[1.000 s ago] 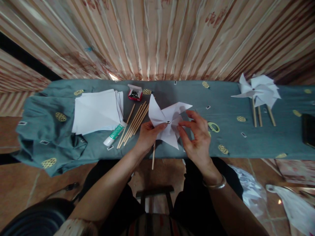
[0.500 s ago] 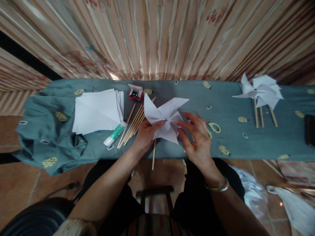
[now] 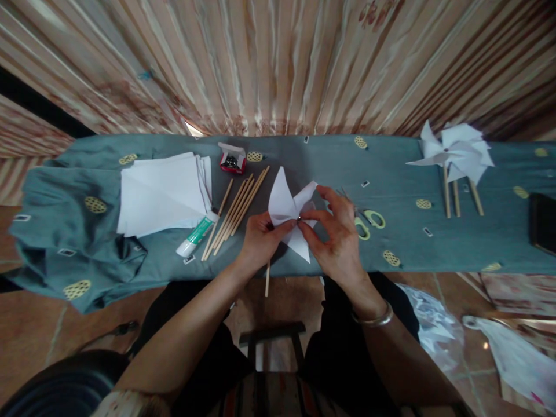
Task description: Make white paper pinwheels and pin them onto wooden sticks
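A white paper pinwheel (image 3: 282, 200) is held just above the cloth-covered table. My left hand (image 3: 259, 242) grips it from the left, thumb on the front near its middle, the other fingers mostly hidden behind. Below the paper, the lower end of a thin wooden stick (image 3: 267, 281) sticks out past the table's front edge. At the pinwheel's centre shows a small silver thumbtack (image 3: 299, 218). My right hand (image 3: 337, 240) pinches that tack between thumb and a finger, with another finger raised by the upper right blade.
Left on the table (image 3: 313, 159) lie a paper stack (image 3: 160, 194), a glue stick (image 3: 195, 234), several wooden sticks (image 3: 241, 208) and an open red tack box (image 3: 233, 161). Yellow-green scissors (image 3: 374, 218) rest right of my hand. Farther right are pinwheels (image 3: 467, 150) and a dark object (image 3: 542, 223).
My right hand has moved left from beside the blades to the centre and closed on the tack. The pinwheel has turned and tilted in my left hand. The view has shifted slightly.
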Motion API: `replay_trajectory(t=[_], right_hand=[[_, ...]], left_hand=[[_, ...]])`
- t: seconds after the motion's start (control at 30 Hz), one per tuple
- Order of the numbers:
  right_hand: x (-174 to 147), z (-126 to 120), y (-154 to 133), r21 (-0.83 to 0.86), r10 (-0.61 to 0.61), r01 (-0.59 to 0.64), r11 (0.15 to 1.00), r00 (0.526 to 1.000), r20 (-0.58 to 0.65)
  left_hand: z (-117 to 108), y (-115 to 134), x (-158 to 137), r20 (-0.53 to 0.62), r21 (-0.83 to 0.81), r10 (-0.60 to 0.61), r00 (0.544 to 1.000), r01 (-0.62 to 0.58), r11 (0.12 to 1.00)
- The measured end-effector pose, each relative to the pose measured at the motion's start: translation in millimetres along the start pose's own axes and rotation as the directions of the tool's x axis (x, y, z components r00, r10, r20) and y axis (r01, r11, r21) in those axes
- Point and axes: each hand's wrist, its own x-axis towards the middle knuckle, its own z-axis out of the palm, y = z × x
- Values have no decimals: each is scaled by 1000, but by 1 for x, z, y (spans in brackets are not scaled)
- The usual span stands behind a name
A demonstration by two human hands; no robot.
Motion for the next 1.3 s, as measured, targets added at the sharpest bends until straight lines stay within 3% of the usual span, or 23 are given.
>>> replay_trajectory(t=[0.53,0.97,1.3], right_hand=[[1,0,-2,-90,-76,73,993,997,-32],[-3,4,-8,-230,-92,93,969,996,13],[-1,8,-10,-228,-56,58,972,998,17]], left_hand=[[-2,-3,-2,72,188,140,988,-151,971],[1,-7,-4,59,266,172,983,-182,947],[0,-5,-4,72,344,203,977,-215,914]])
